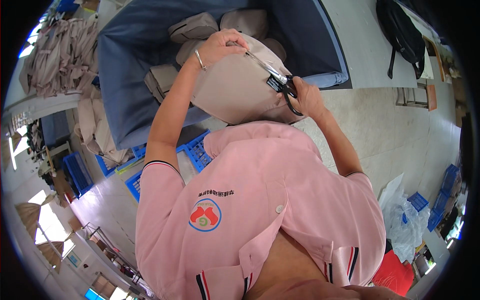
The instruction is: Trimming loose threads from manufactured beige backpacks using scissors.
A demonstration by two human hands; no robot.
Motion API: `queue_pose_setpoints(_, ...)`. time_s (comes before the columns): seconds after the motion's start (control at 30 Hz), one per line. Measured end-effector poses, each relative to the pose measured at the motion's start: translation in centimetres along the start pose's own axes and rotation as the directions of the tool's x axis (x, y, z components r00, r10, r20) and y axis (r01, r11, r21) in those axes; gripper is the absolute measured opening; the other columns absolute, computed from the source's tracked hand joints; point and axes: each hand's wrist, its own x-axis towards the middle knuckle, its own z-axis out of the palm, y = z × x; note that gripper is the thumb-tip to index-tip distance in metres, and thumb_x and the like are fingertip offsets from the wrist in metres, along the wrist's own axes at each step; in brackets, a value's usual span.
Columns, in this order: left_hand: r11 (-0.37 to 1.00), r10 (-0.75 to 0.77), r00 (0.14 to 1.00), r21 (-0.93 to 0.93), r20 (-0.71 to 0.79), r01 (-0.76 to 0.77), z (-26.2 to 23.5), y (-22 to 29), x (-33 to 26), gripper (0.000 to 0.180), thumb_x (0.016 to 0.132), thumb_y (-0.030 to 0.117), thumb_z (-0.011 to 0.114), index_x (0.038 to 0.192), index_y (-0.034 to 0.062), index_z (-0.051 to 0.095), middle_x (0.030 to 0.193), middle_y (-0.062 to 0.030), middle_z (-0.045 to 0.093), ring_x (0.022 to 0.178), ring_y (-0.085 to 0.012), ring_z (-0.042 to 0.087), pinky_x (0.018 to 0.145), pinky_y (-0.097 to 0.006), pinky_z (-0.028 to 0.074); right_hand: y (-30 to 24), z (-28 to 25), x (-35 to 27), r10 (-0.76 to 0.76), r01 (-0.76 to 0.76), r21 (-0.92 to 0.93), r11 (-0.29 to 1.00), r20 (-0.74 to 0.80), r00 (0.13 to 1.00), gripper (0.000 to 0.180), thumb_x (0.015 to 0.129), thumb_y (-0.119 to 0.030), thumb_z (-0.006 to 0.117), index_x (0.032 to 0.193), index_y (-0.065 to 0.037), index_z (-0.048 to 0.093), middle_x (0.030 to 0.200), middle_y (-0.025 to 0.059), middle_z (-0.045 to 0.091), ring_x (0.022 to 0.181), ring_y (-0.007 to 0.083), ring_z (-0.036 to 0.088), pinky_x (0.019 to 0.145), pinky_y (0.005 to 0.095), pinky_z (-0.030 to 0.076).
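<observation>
A beige fabric bag (232, 87) rests in front of my chest, at the near side of a blue fabric-lined bin. My left hand (222, 47), with a bracelet at the wrist, is closed on the bag's upper part; exactly what its fingertips pinch is too small to see. In my right hand (307, 97) are scissors (270, 69) with black handles. Their metal blades lie across the bag and point toward my left fingertips. Next to the scissors' pivot, a black label (274, 83) shows on the bag.
Several beige pouches lie inside the blue bin (130, 55). Beige fabric pieces (62, 55) are heaped at the far left. Blue crates (200, 150) stand below the bin. A black backpack (400, 35) sits on a pale table at the right, and clear plastic bags (407, 225) lie lower right.
</observation>
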Motion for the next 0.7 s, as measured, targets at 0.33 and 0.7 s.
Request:
queue_pose_setpoints(0.33, 0.999, 0.015, 0.999, -0.035, 0.037, -0.014, 0.0, -0.3, 0.1, 0.01, 0.085, 0.012, 0.067, 0.092, 0.0051, 0.071, 0.094, -0.0012, 0.058, 0.092, -0.012, 0.055, 0.085, -0.026, 0.043, -0.1, 1.5, -0.6, 0.011, -0.014, -0.035, 0.999, -0.1, 0.995, 0.049, 0.083, -0.048, 0.068, 0.083, -0.004, 0.048, 0.072, 0.0185, 0.06, 0.065, 0.0425, 0.059, 0.055, 0.0477, 0.047)
queue_pose_setpoints(0.7, 0.997, -0.012, 0.998, -0.08, 0.061, 0.017, -0.1, 0.3, -0.6, 0.011, 0.085, 0.011, 0.068, 0.093, 0.0053, 0.071, 0.095, -0.001, 0.058, 0.096, -0.0126, 0.053, 0.089, -0.027, 0.041, 0.0, 1.9, -1.1, -0.034, 0.024, -0.072, 0.997, -0.148, 0.988, 0.041, 0.085, -0.038, 0.068, 0.095, -0.002, 0.051, 0.078, 0.0172, 0.062, 0.068, 0.0393, 0.063, 0.057, 0.0452, 0.049)
